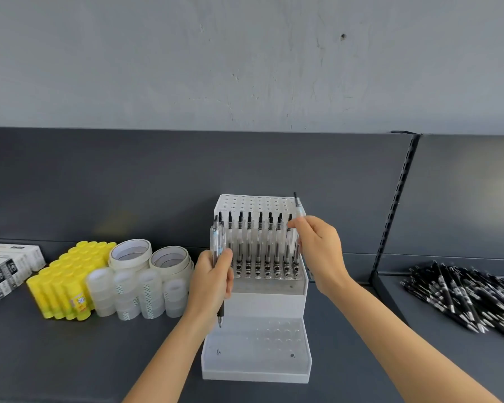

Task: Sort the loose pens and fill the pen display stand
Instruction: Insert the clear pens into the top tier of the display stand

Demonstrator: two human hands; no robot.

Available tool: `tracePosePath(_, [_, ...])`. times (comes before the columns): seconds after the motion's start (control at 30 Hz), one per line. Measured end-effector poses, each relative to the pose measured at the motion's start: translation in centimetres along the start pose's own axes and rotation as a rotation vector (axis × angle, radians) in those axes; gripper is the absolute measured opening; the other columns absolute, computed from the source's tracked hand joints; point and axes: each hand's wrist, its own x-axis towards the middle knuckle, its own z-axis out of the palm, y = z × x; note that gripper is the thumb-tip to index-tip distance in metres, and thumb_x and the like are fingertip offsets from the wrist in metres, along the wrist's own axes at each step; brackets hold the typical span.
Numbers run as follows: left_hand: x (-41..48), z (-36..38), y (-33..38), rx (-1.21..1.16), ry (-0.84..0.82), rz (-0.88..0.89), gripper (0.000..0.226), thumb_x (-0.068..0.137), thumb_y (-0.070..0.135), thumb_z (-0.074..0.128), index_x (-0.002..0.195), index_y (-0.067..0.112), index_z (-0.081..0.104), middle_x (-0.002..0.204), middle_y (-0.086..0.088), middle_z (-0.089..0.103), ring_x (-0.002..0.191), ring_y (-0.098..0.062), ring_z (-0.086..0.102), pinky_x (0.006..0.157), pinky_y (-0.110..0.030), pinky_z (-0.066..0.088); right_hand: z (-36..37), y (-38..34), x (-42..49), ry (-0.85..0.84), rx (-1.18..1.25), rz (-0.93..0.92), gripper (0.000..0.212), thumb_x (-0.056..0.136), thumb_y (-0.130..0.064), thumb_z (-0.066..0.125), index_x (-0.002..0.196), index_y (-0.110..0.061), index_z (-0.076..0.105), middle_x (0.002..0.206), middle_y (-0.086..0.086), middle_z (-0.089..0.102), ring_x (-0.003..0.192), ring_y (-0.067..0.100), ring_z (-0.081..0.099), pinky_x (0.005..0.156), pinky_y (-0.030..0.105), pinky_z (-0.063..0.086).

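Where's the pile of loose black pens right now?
In the head view, the pile of black pens lies far right on the dark shelf, past the slotted upright, to the right of the pen display stand.

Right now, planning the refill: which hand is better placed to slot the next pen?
Right: the right hand pinches one pen at the stand; the left hand grips the spare bundle.

Left of the right hand [317,251], a row of upright pens [259,248] blocks the middle tier of the pen display stand [256,375]. Behind it the top tier's holes are free; below both hands the bottom tier lies open. Tape rolls [157,283] crowd just left of the left hand [213,283].
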Motion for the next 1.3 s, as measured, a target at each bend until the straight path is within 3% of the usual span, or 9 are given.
tracePosePath(0.13, [0.0, -1.9, 0.1, -0.038, 0.018, -0.023, 0.010, 0.094, 0.010, 0.047, 0.085, 0.008, 0.044, 0.063, -0.006, 0.049, 0.045, -0.011, 0.037, 0.042, -0.025, 0.028, 1.7, -1.2, -0.3, -0.136, 0.100, 0.070, 0.040, 0.089, -0.021, 0.060, 0.074, 0.012, 0.044, 0.056, -0.002, 0.023, 0.051, 0.013, 0.019, 0.060, 0.029, 0.022])
tracePosePath(0.27, [0.0, -3.6, -0.3, -0.045, 0.031, -0.047, 0.005, 0.095, 0.010, 0.047, 0.091, 0.006, 0.048, 0.065, -0.006, 0.051, 0.049, -0.012, 0.039, 0.042, -0.023, 0.029, 3.3, -2.1, -0.7, -0.203, 0.114, 0.103, 0.010, 0.083, -0.015, 0.070, 0.077, -0.008, 0.067, 0.063, -0.004, 0.052, 0.057, 0.008, 0.044, 0.059, 0.020, 0.039])
tracePosePath(0.4, [0.3, -4.8, -0.8, -0.034, 0.038, -0.069, 0.008, 0.096, 0.014, 0.049, 0.099, 0.007, 0.051, 0.068, -0.007, 0.053, 0.051, -0.012, 0.042, 0.041, -0.021, 0.032, 4.8, -2.8, -0.9, -0.222, 0.147, 0.113, 0.012, 0.080, -0.011, 0.074, 0.072, -0.015, 0.065, 0.064, -0.005, 0.058, 0.057, 0.006, 0.050, 0.058, 0.017, 0.042])
tracePosePath(0.5, [0.4, -5.3, -1.0, -0.049, 0.040, -0.078, 0.008, 0.097, 0.015, 0.049, 0.102, 0.009, 0.052, 0.068, -0.006, 0.053, 0.051, -0.011, 0.043, 0.041, -0.020, 0.032, 5.9, -2.8, -0.8, -0.202, 0.137, 0.124, 0.011, 0.080, -0.016, 0.075, 0.078, -0.009, 0.066, 0.068, 0.002, 0.058, 0.061, 0.010, 0.050, 0.062, 0.022, 0.045])
tracePosePath(0.63, [0.6, -5.8, -1.2, -0.056, 0.023, -0.094, 0.008, 0.098, 0.017, 0.050, 0.103, 0.010, 0.052, 0.069, -0.006, 0.053, 0.050, -0.010, 0.044, 0.041, -0.020, 0.033, 7.4, -2.5, -0.8, -0.112, -0.073, 0.010, 0.024, 0.080, -0.023, 0.074, 0.077, -0.011, 0.054, 0.072, 0.004, 0.060, 0.058, 0.015, 0.052, 0.059, 0.032, 0.051])
tracePosePath(0.8, [0.8, -6.3, -1.4, -0.063, 0.017, -0.118, 0.006, 0.098, 0.017, 0.050, 0.103, 0.014, 0.053, 0.072, -0.008, 0.055, 0.052, -0.010, 0.044, 0.042, -0.020, 0.034, 8.6, -2.7, -0.7, -0.202, -0.126, 0.035, 0.009, 0.094, -0.010, 0.056, 0.096, -0.002, 0.055, 0.085, 0.011, 0.067, 0.063, 0.017, 0.069, 0.064, 0.031, 0.061])
tracePosePath(0.93, [1.0, -6.8, -1.7, -0.082, 0.012, -0.133, 0.008, 0.098, 0.015, 0.049, 0.103, 0.011, 0.054, 0.076, -0.008, 0.054, 0.055, -0.011, 0.044, 0.043, -0.021, 0.036, 9.2, -2.8, -0.5, -0.267, -0.245, -0.025, 0.007, 0.095, -0.004, 0.049, 0.093, -0.008, 0.054, 0.080, 0.008, 0.065, 0.062, 0.011, 0.068, 0.059, 0.020, 0.058])
tracePosePath(1.07, [1.3, -7.2, -2.0, -0.058, 0.014, -0.139, 0.008, 0.098, 0.017, 0.050, 0.104, 0.014, 0.055, 0.075, -0.006, 0.053, 0.055, -0.010, 0.047, 0.044, -0.019, 0.040, 10.0, -2.8, -0.2, -0.236, -0.286, -0.046, 0.007, 0.095, -0.005, 0.052, 0.092, -0.007, 0.058, 0.074, 0.006, 0.066, 0.061, 0.011, 0.067, 0.057, 0.018, 0.057])
tracePosePath(1.3, [1.3, -7.9, -2.8, -0.015, 0.020, -0.141, 0.007, 0.097, 0.020, 0.054, 0.098, 0.013, 0.057, 0.072, -0.005, 0.051, 0.053, -0.009, 0.048, 0.045, -0.019, 0.041, 10.6, -1.7, -0.2, -0.279, -0.508, -0.083, 0.012, 0.086, -0.007, 0.057, 0.081, -0.008, 0.069, 0.071, 0.006, 0.069, 0.067, 0.021, 0.067, 0.068, 0.033, 0.058])
